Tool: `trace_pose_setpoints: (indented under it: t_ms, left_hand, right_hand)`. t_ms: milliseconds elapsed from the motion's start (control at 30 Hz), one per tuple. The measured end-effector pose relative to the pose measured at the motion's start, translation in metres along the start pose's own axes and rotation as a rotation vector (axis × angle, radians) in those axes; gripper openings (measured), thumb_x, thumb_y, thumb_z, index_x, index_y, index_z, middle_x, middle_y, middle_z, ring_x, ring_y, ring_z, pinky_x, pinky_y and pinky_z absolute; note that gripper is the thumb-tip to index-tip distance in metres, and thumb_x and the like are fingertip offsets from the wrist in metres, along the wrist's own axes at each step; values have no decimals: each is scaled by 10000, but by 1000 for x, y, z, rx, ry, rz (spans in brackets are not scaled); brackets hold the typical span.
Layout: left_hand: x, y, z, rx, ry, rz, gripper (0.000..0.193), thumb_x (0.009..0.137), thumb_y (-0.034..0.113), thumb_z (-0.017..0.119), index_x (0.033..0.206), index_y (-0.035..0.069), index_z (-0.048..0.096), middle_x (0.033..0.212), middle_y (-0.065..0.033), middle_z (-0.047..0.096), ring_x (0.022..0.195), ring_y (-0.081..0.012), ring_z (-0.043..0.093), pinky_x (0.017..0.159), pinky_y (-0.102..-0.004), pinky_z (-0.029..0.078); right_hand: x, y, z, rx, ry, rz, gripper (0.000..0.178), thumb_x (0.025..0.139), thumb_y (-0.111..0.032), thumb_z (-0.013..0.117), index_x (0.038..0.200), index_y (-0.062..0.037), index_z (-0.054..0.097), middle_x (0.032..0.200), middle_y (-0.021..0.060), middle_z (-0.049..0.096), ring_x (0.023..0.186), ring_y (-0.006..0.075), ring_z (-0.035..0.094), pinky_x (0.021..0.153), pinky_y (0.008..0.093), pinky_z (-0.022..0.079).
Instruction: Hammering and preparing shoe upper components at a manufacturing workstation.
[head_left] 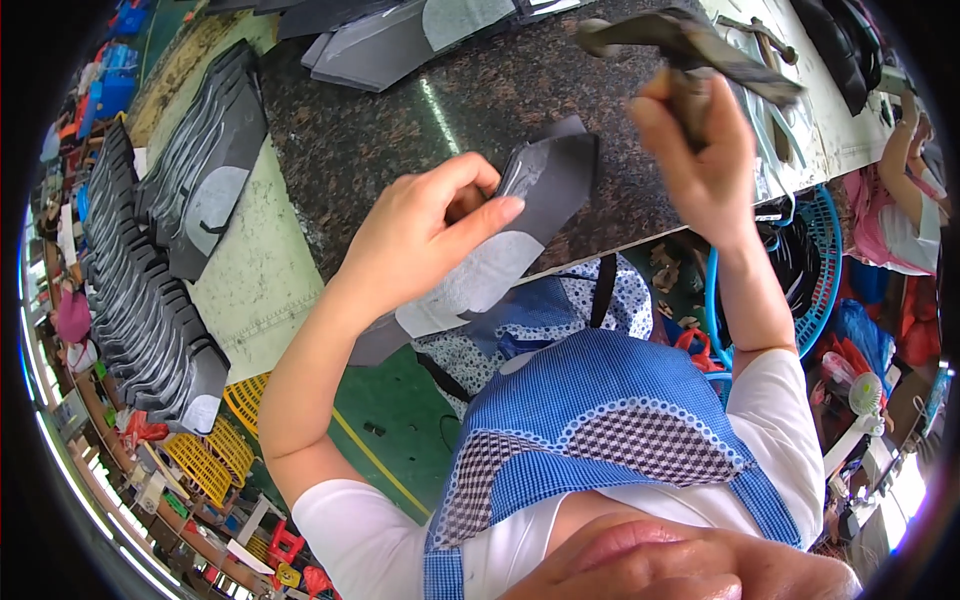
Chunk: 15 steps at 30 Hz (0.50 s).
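My left hand (pixel 415 225) pinches a flat dark grey piece (pixel 565 180) with a light grey patch, thumb on top and fingers curled at its edge. The piece looks like a folded sheet material and lies across the near edge of a dark speckled stone slab (pixel 370 140); its lower end hangs past that edge. Above the slab's right part, my right hand (pixel 708 165) is closed around the handle of a hammer (pixel 690 45). The hammer head is raised, slightly blurred, and apart from the piece.
Overlapping rows of similar grey pieces (pixel 150 310) lie at the left, and more pieces (pixel 385 45) at the slab's far side. A second hammer (pixel 765 40) lies at the far right. A blue basket (pixel 828 255) stands below the table's right edge. Another person (pixel 905 215) is beyond.
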<state>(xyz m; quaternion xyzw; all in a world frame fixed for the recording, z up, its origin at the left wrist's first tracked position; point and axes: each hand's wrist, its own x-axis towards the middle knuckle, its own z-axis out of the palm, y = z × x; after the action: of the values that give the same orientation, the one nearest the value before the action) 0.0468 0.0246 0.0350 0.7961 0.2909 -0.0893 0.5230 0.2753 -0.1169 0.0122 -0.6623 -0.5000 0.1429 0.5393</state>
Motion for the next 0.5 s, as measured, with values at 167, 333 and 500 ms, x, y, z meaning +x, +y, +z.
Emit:
trace_pose_setpoints:
  t_ms: [167,333,500]
  left_hand:
    - [35,2,11,71,248,211,265,811,103,739,1055,35,658,839,-65,632,674,-175,616,640,-323,517]
    - [41,6,12,69,257,183,261,799,76,740,1048,35,675,856,-61,637,677,-161,615,644,-315,516]
    - [41,0,21,46,367,350,223,787,28,734,1008,28,701,878,-64,625,714,-192,630,640,-334,514]
  right_hand:
    - [-15,-32,-36,129,-221,282,176,976,-85,595,1100,37,574,747,24,623,576,65,569,491,217,430]
    - [-10,-12,-20,-209,-466,-132,200,908,-75,667,910,-13,477,668,171,589,586,384,604,503,414,453]
    - [15,-5,-28,-209,-613,-92,175,920,-98,647,1025,-22,531,633,191,544,630,415,586,516,451,428]
